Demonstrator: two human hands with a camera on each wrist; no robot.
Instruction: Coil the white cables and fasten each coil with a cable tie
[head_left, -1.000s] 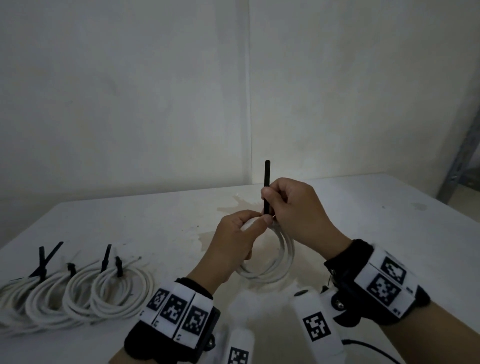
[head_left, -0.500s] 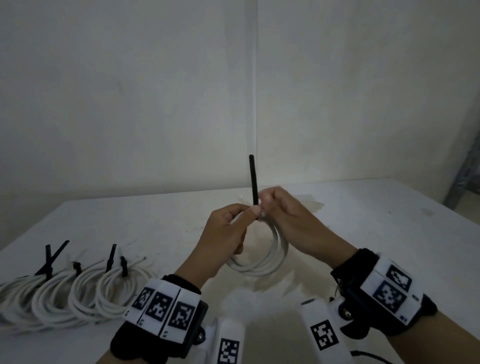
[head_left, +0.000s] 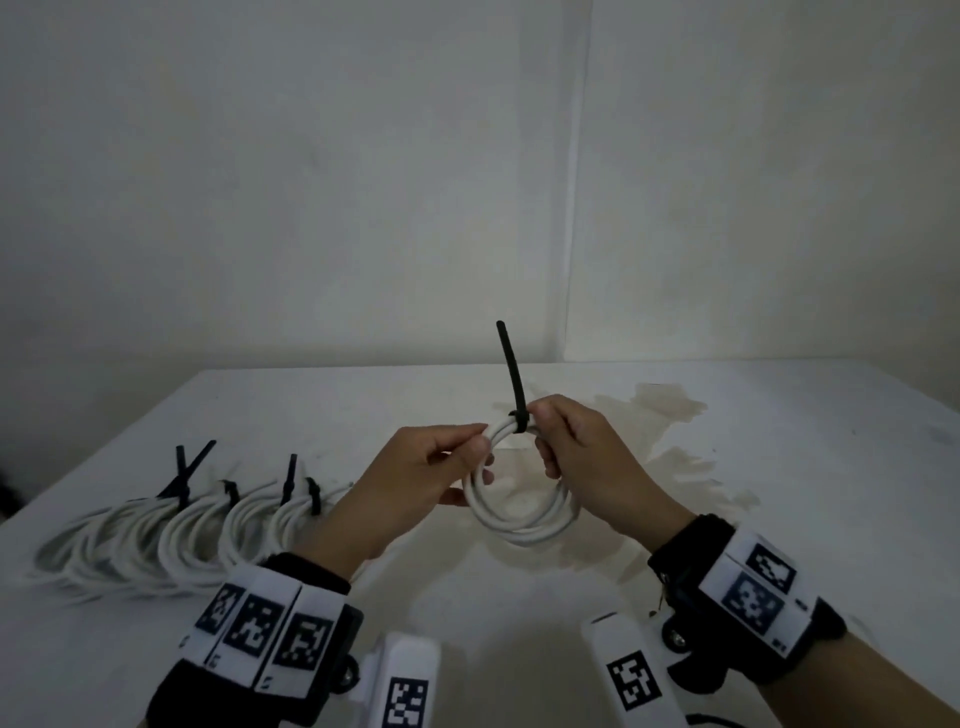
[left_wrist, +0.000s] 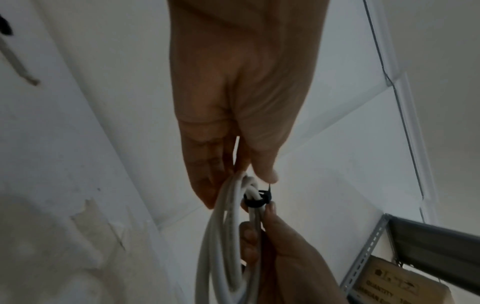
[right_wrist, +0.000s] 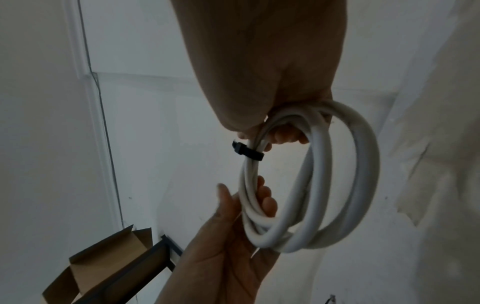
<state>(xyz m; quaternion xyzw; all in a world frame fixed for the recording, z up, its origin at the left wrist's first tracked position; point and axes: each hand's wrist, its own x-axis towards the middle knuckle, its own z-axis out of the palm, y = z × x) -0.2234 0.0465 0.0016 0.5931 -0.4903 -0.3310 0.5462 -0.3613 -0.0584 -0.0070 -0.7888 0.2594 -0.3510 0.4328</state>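
A white cable coil (head_left: 519, 522) hangs between both hands above the table (head_left: 779, 467). A black cable tie (head_left: 519, 422) is cinched round its top, and the tail (head_left: 509, 364) stands straight up, free. My left hand (head_left: 480, 441) pinches the strands just left of the tie. To the right of the tie, my right hand (head_left: 543, 441) grips the strands with curled fingers. The left wrist view shows the tie (left_wrist: 257, 198) round the coil (left_wrist: 223, 236). In the right wrist view the tie (right_wrist: 248, 152) sits on the coil (right_wrist: 350, 185) below my right hand's fingers (right_wrist: 285, 136).
Several tied white coils (head_left: 171, 525) with black ties lie in a row at the table's left. A brownish stain (head_left: 660, 410) marks the table behind the hands. A metal shelf (left_wrist: 376, 236) and a cardboard box (right_wrist: 103, 257) stand beside the table.
My right hand has let go of the tie's tail and now grips the coil beside the tie. The tail shows longer above the loop. Both hands have shifted slightly.
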